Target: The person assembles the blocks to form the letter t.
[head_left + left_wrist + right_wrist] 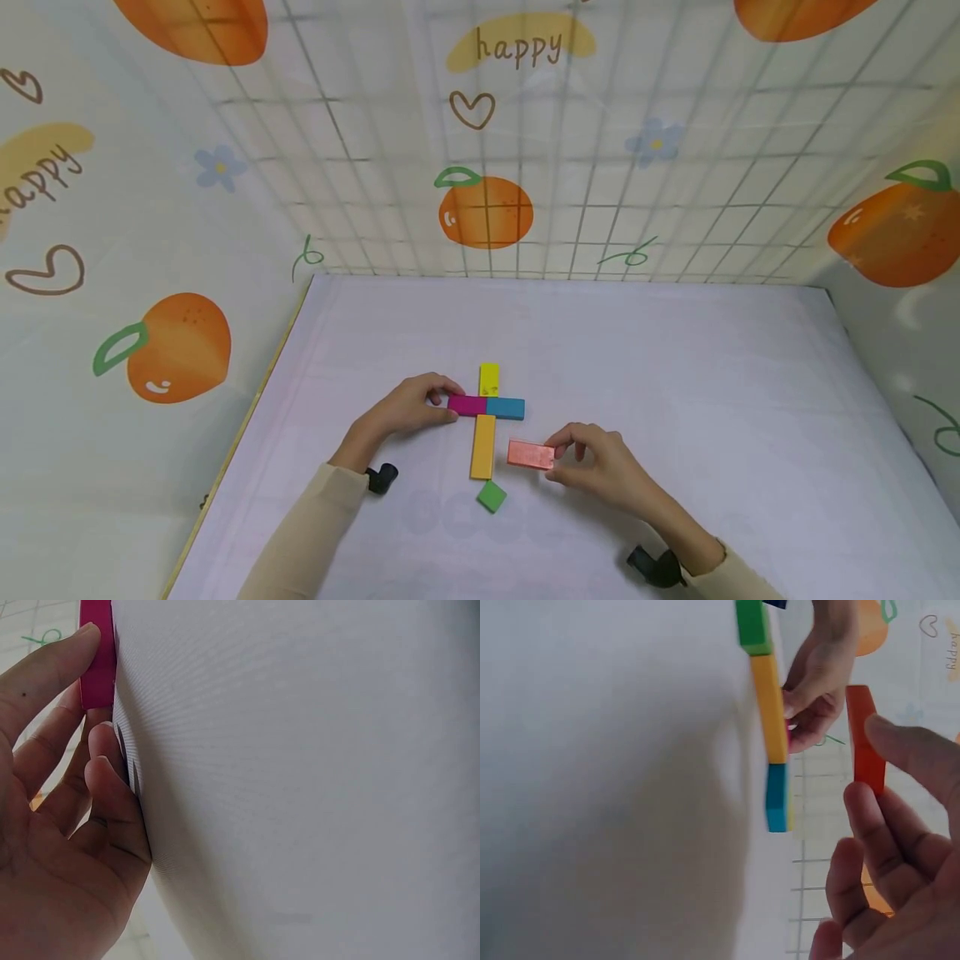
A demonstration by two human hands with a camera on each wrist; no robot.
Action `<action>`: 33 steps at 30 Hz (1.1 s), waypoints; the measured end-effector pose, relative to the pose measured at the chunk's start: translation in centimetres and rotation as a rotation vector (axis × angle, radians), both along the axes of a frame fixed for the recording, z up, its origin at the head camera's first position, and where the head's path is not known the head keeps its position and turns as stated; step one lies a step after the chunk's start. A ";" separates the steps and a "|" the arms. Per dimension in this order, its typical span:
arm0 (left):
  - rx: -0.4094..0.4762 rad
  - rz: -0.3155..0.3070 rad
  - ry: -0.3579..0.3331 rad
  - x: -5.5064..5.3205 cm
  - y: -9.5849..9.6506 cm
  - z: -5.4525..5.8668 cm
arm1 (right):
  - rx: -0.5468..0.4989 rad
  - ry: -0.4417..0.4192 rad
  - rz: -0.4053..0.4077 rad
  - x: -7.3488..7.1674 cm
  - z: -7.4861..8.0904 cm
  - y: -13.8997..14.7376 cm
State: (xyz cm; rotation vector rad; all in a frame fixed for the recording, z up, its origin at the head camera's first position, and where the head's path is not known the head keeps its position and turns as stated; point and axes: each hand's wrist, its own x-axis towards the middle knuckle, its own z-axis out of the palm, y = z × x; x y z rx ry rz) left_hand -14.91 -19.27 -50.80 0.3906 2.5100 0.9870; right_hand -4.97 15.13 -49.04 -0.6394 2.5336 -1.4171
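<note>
My left hand (411,406) pinches the left end of a magenta block (467,406) lying on the table; the left wrist view shows the thumb on the magenta block (96,686). Against its right end lies a blue block (506,408). Above their join sits a bright yellow block (489,377), and below it a longer orange-yellow block (483,447). A green block (492,497), turned cornerwise, stands at the bottom. My right hand (603,467) pinches the right end of a red block (530,455), held off the table in the right wrist view.
The blocks lie on a white-covered table (660,358). A cloth with printed oranges (486,212) and a grid pattern hangs behind it and along both sides. Dark wrist devices (382,478) show near both sleeves.
</note>
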 end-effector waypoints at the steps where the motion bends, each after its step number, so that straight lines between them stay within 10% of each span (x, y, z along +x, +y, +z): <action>1: 0.000 0.000 -0.001 0.0 0.0 0.0 | 0.002 0.000 0.009 0.1 -0.3 0.1; 33: 0.027 -0.002 -0.009 0.0 -0.1 0.0 | 0.200 -0.030 0.126 2.5 -3.0 -0.3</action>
